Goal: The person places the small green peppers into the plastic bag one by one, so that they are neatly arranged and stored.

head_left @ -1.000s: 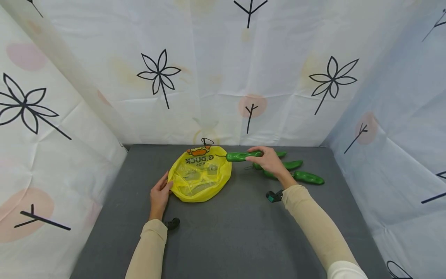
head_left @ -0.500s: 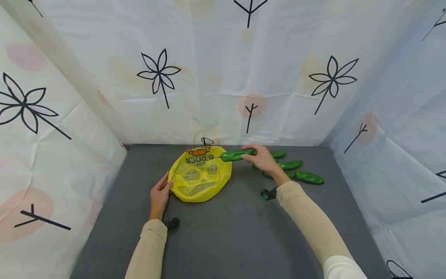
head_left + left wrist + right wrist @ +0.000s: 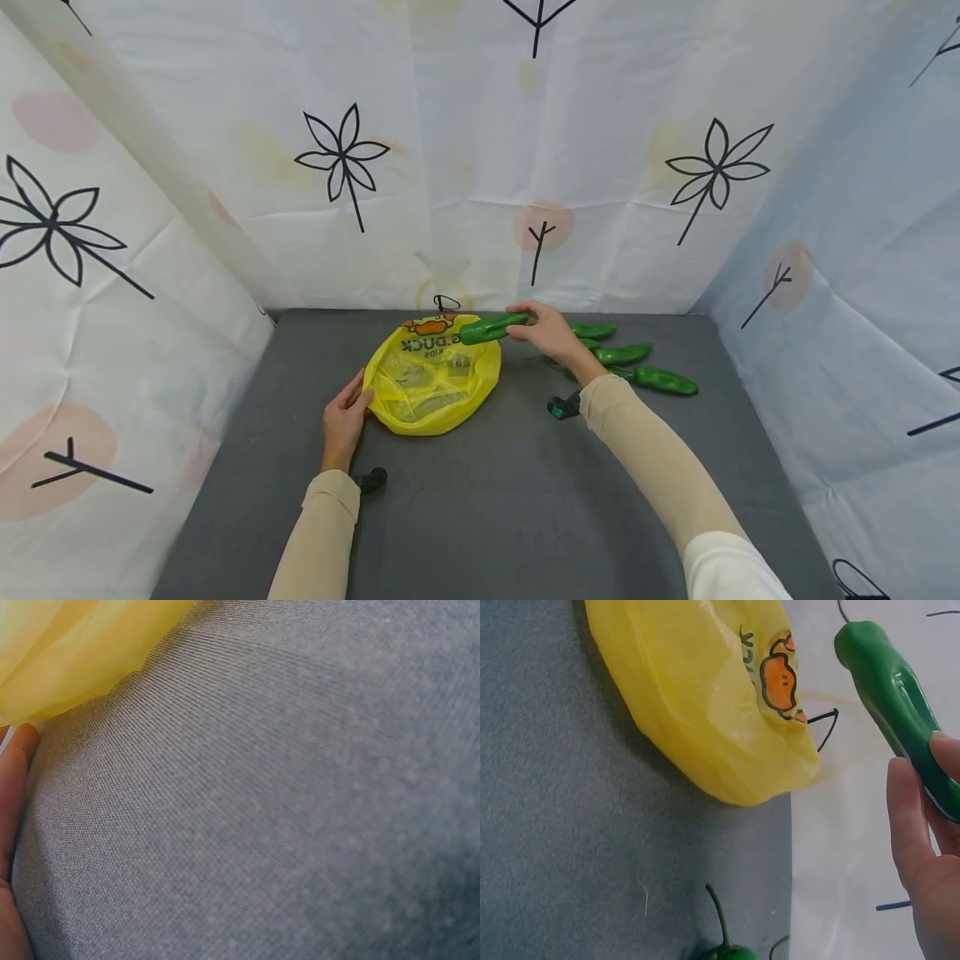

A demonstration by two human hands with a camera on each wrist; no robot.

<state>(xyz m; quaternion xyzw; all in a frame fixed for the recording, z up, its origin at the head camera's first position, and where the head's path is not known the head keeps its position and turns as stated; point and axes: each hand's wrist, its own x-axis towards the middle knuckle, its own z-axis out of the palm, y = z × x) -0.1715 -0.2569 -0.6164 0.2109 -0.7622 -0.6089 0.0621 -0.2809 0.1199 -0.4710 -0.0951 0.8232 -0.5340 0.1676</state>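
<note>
A round yellow plastic bag, printed with a duck and "G.DUCK KIDS", stands open-mouthed on the grey table. My left hand pinches its left edge; in the left wrist view only the thumb and a bit of finger show beside the yellow plastic. Between thumb and fingers, my right hand holds a green chili pepper over the bag's right rim. In the right wrist view this chili pepper is raised, its stem end pointing away from the hand.
Several more green chili peppers lie on the table to the right, partly hidden by my right hand and wrist. White patterned cloth walls enclose the grey table at the back and both sides.
My right hand has carried the chili pepper leftward and slightly up, from beside the bag to over its right rim. The left hand and the bag have stayed nearly still.
</note>
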